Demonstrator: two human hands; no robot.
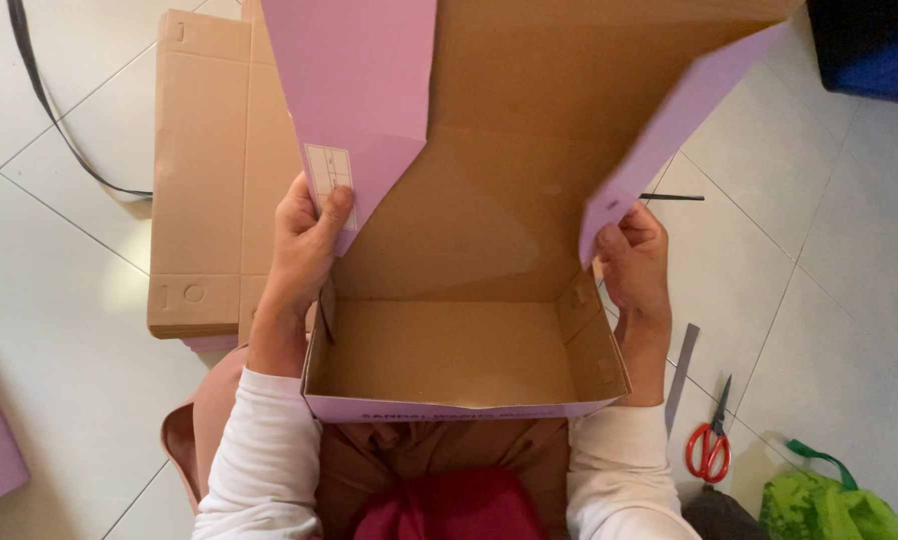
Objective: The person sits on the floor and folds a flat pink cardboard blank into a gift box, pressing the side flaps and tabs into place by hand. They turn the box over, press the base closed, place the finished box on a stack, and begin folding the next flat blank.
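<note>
On the person's lap, above a white tiled floor [849, 260], sits a half-folded cardboard box, lilac outside and brown inside [464, 350]. The left hand [304, 245] pinches the left lilac lid flap [354, 90] between thumb and fingers; the right hand [634, 260] grips the right lilac flap [669, 120] likewise. The step in hand looks like folding the lid's side flaps; next, both probably need turning inward together. Red-handled scissors [709, 445] lie near the right arm.

Parts hidden or cut off

The lid of the cardboard box [469, 250] is cropped by the top edge; the left hand [304, 245] fingers are concealed behind its flap, and the green bag [829, 505] is cut at the bottom edge.
</note>
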